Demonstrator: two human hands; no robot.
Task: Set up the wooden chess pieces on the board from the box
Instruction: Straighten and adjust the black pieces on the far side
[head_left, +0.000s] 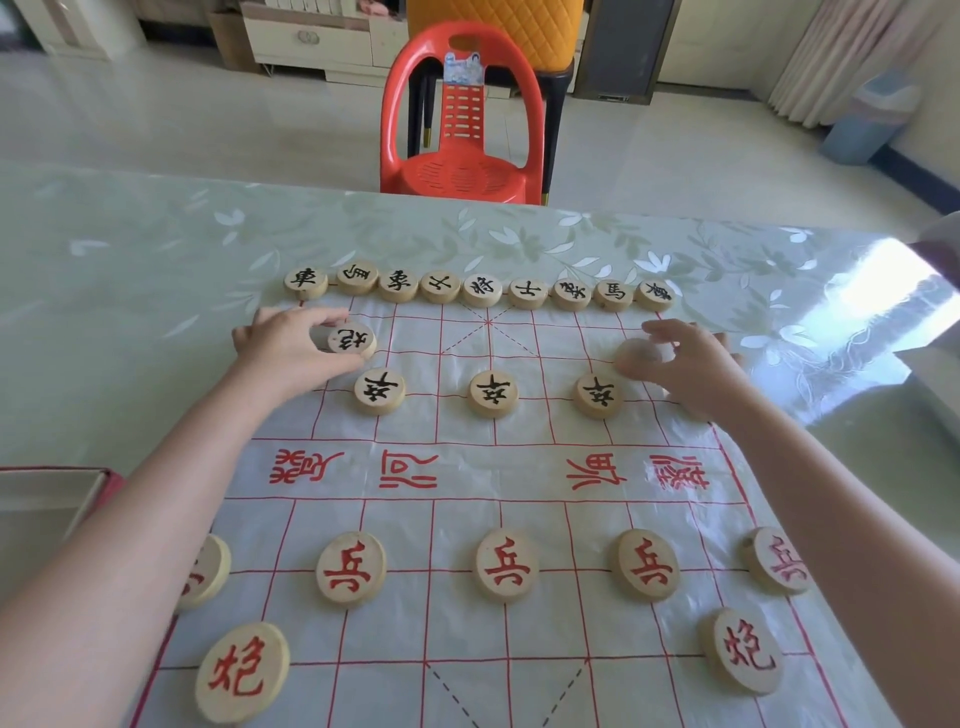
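A plastic sheet board with red grid lines lies on the table. Several black-lettered wooden discs line its far edge, and three more stand in a row nearer. Red-lettered discs fill the near half, with a red cannon at left and another at right. My left hand pinches a black cannon disc at the far left of the board. My right hand holds a blurred wooden disc at its fingertips over the far right.
The box with a red rim sits at the table's left edge, partly behind my left forearm. A red plastic chair stands beyond the table's far side. A floral cover lies over the table.
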